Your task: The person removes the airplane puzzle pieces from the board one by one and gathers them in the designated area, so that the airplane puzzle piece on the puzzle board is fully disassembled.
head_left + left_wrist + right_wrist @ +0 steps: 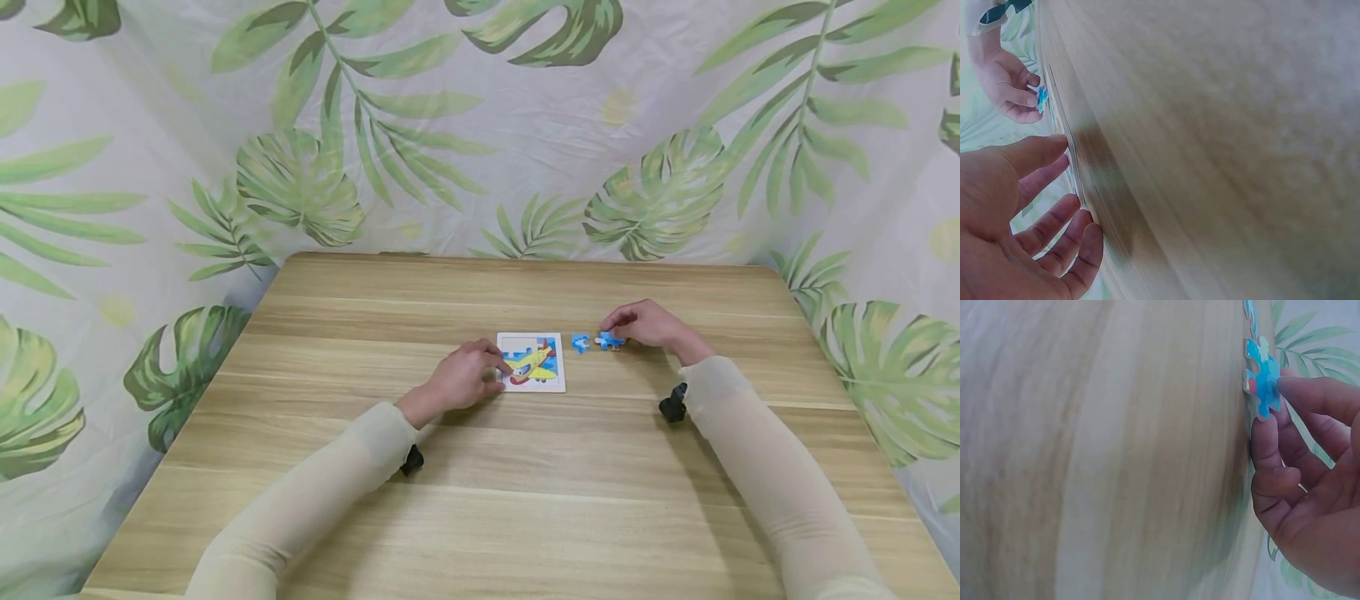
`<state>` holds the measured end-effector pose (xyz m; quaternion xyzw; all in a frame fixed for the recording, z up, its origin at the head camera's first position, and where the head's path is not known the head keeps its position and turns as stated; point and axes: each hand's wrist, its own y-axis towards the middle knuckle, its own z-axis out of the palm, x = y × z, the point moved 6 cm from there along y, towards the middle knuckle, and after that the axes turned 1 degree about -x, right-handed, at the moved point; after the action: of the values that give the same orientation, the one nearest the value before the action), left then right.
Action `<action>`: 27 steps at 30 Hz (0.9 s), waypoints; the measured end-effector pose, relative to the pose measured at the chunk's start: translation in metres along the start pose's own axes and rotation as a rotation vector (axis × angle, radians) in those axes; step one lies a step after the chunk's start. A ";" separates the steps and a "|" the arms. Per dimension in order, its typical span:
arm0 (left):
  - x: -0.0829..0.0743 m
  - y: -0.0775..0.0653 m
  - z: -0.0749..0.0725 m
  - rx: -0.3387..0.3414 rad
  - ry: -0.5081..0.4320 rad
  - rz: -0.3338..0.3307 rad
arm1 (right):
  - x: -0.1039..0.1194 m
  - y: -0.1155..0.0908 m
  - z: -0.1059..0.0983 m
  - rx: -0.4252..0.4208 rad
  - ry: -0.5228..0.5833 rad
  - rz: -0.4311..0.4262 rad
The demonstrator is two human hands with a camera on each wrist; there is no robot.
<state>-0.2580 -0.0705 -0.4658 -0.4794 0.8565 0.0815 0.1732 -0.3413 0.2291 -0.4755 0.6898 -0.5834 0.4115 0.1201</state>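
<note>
A square jigsaw board (551, 386) with a white border lies on the table, partly filled with a yellow airplane picture. Its upper left area shows a pale gap. My left hand (467, 375) holds the board at its left side, the thumb by the near left corner and a fingertip over the picture. To the right of the board, my right hand (643, 323) pinches a blue jigsaw piece (1266, 381) between thumb and fingers, close to the tabletop. Another blue and white jigsaw piece (581, 343) lies between the board and that hand. Fingers partly hide the held piece.
The wooden table (525, 500) runs back to a leaf-patterned cloth (420, 125) hanging behind it. A small black device sits under each wrist, one at the right sleeve (674, 403) and one at the left sleeve (412, 460).
</note>
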 end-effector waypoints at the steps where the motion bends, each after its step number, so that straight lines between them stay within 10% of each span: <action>1: 0.000 0.000 0.000 0.001 -0.001 -0.001 | -0.001 0.000 0.000 -0.003 -0.002 0.001; 27: 0.001 0.001 0.001 -0.002 -0.005 0.001 | 0.016 -0.001 0.001 0.012 -0.008 -0.040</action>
<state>-0.2595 -0.0705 -0.4671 -0.4792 0.8561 0.0834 0.1747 -0.3399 0.2178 -0.4648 0.7038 -0.5673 0.4097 0.1220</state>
